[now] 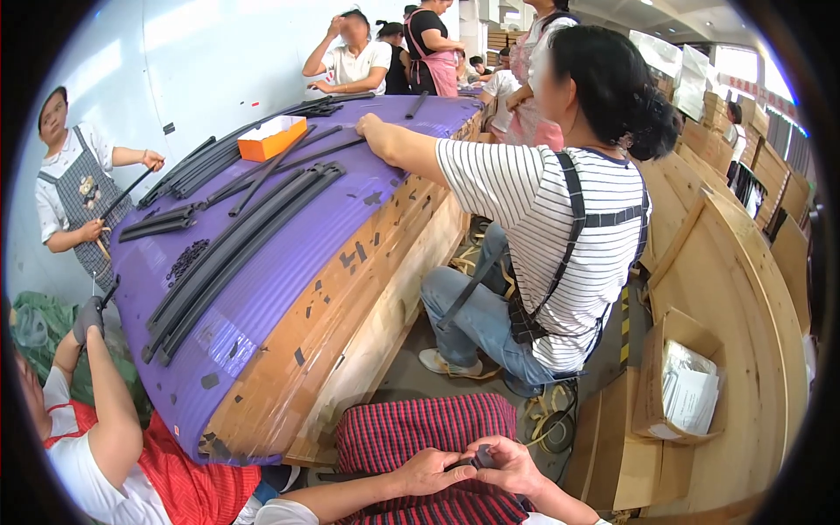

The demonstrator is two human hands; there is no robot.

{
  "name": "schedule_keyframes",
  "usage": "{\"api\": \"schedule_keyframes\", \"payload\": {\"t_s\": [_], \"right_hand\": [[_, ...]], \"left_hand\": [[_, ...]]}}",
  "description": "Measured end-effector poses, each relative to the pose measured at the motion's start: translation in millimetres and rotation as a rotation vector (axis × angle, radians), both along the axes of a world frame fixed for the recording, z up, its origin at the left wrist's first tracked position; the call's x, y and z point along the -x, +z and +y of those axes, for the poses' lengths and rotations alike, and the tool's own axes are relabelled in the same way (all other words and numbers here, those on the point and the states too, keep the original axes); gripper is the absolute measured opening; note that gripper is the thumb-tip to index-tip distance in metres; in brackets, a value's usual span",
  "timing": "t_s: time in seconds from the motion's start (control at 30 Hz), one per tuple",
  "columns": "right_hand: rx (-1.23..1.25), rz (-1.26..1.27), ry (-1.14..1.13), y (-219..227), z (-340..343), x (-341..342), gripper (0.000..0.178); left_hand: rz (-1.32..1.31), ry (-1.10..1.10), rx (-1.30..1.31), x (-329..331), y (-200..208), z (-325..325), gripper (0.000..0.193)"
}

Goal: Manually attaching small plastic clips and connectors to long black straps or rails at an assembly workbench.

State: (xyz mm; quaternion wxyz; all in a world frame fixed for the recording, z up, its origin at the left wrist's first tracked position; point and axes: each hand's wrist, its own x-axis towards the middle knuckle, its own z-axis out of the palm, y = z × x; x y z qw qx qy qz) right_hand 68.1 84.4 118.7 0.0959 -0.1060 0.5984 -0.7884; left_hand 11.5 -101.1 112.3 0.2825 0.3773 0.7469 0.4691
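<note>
both hands, left (426, 473) and right (511, 465), pinch a small dark part (480, 457) over the checked lap (411, 433).

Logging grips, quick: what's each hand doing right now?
Left hand: closed on a small dark part.
Right hand: pinching the same part.

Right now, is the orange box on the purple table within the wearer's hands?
No, the orange box sits far up the purple table, while the left hand and right hand pinch a small dark part over the lap.
</note>
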Motion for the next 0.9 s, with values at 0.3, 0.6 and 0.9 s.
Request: {"api": "schedule_keyframes", "payload": {"t_s": [0.3, 0.6, 0.9], "right_hand": [[-0.067, 0.075, 0.007, 5.3, 1.0, 2.3, 0.040], [-0.116, 0.050, -0.082, 2.1, 0.5, -9.3, 0.044], [-0.259, 0.041, -0.169, -2.6, 0.7, -4.2, 0.037]], "left_hand": [[0.001, 0.148, 0.008, -3.0, 0.0, 5.1, 0.053], [-0.560, 0.096, 0.056, 0.4, 3.5, 2.5, 0.046], [-0.637, 0.020, -0.114, 7.1, 4.3, 3.9, 0.028]]}}
